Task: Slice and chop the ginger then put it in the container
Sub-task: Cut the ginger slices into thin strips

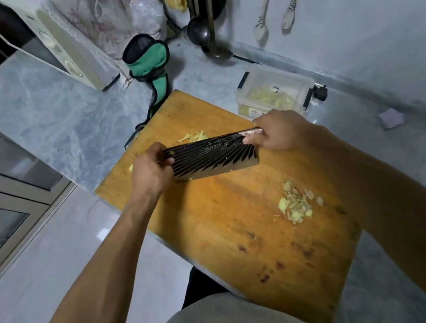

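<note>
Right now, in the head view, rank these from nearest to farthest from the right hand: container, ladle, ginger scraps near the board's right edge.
From the right hand:
1. Container, just beyond it.
2. Ginger scraps, nearer the person, on the board.
3. Ladle, by the far wall.

Grey marble counter meets pale wall.
</note>
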Action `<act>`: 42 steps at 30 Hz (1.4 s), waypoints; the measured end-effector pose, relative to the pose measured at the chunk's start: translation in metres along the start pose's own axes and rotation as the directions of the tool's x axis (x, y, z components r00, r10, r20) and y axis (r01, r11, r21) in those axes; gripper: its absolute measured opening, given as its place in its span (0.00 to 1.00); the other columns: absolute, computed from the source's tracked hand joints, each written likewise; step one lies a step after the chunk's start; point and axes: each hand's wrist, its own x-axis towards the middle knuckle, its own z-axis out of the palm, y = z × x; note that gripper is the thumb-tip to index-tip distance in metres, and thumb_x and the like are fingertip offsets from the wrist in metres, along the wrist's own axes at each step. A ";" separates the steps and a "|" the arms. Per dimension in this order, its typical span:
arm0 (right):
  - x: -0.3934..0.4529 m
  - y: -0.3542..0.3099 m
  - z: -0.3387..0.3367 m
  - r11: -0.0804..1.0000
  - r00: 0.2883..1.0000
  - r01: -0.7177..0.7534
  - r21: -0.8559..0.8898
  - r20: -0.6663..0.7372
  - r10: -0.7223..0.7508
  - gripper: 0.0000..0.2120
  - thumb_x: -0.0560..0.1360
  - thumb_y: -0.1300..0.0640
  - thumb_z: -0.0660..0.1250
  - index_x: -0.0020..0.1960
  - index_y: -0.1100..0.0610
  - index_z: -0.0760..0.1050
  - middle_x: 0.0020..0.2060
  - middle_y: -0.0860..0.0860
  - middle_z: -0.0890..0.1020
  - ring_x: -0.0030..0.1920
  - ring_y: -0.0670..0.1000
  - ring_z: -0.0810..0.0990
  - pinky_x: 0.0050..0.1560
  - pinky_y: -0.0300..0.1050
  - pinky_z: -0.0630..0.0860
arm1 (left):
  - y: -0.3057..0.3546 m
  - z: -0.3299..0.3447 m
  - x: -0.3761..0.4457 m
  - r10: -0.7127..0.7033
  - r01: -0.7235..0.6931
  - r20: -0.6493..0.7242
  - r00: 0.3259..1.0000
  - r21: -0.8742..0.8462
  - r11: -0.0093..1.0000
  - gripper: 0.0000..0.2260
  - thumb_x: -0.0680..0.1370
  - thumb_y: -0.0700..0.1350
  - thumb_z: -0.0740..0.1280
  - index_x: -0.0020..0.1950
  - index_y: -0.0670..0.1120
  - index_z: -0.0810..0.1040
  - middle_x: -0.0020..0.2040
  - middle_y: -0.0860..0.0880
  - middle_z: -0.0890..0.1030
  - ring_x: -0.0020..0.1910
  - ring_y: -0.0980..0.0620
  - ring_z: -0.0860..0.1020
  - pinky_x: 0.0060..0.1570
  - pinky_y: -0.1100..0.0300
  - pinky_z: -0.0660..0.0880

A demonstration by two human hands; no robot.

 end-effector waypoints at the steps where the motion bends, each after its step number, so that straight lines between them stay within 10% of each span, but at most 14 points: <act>1: 0.003 0.002 -0.002 1.000 1.000 -0.014 -0.018 -0.025 0.014 0.25 0.80 0.34 0.57 0.54 0.55 0.77 0.43 0.51 0.80 0.46 0.54 0.79 0.44 0.48 0.73 | 0.004 0.000 0.007 0.008 -0.008 -0.011 1.000 0.008 1.000 0.07 0.76 0.36 0.65 0.51 0.47 0.76 0.42 0.48 0.81 0.40 0.52 0.79 0.32 0.68 0.69; 13: -0.018 0.015 0.000 0.979 0.994 -0.073 0.191 0.093 0.056 0.18 0.77 0.37 0.67 0.45 0.51 0.78 0.37 0.45 0.78 0.42 0.48 0.78 0.44 0.47 0.73 | 0.003 -0.004 -0.018 0.133 -0.131 0.162 0.978 -0.026 0.991 0.10 0.76 0.34 0.68 0.42 0.49 0.73 0.38 0.54 0.79 0.39 0.58 0.76 0.32 0.68 0.68; 21: -0.018 -0.005 -0.003 0.996 0.974 -0.055 0.072 -0.216 0.069 0.19 0.78 0.38 0.67 0.48 0.55 0.79 0.40 0.50 0.82 0.42 0.53 0.79 0.40 0.44 0.64 | 0.010 0.005 -0.003 0.121 -0.127 -0.096 0.988 -0.057 0.990 0.05 0.78 0.35 0.66 0.45 0.44 0.74 0.36 0.48 0.79 0.33 0.55 0.76 0.25 0.69 0.68; 29: -0.076 -0.033 0.018 0.978 0.977 -0.208 -0.002 -0.041 0.208 0.13 0.77 0.45 0.69 0.51 0.54 0.77 0.41 0.49 0.76 0.42 0.52 0.77 0.41 0.44 0.72 | -0.015 0.006 -0.051 0.381 -0.393 -0.197 0.903 -0.027 0.919 0.08 0.75 0.30 0.68 0.49 0.41 0.80 0.44 0.48 0.83 0.42 0.50 0.80 0.44 0.58 0.79; 34: -0.097 -0.045 0.036 0.969 0.972 -0.236 -0.066 -0.027 0.235 0.20 0.79 0.35 0.61 0.49 0.52 0.74 0.39 0.49 0.77 0.42 0.53 0.78 0.40 0.45 0.73 | -0.024 0.020 -0.070 0.257 -0.312 -0.278 0.926 -0.175 0.934 0.05 0.79 0.38 0.68 0.55 0.43 0.79 0.48 0.53 0.81 0.41 0.59 0.78 0.45 0.68 0.76; 42: -0.105 -0.074 0.048 0.743 0.913 -0.361 0.563 0.050 0.405 0.18 0.80 0.38 0.64 0.39 0.51 0.69 0.38 0.48 0.76 0.38 0.48 0.75 0.38 0.43 0.69 | -0.046 0.021 -0.062 0.077 -0.089 -0.190 0.979 -0.054 0.995 0.09 0.79 0.39 0.66 0.57 0.45 0.81 0.58 0.46 0.80 0.55 0.46 0.77 0.56 0.51 0.76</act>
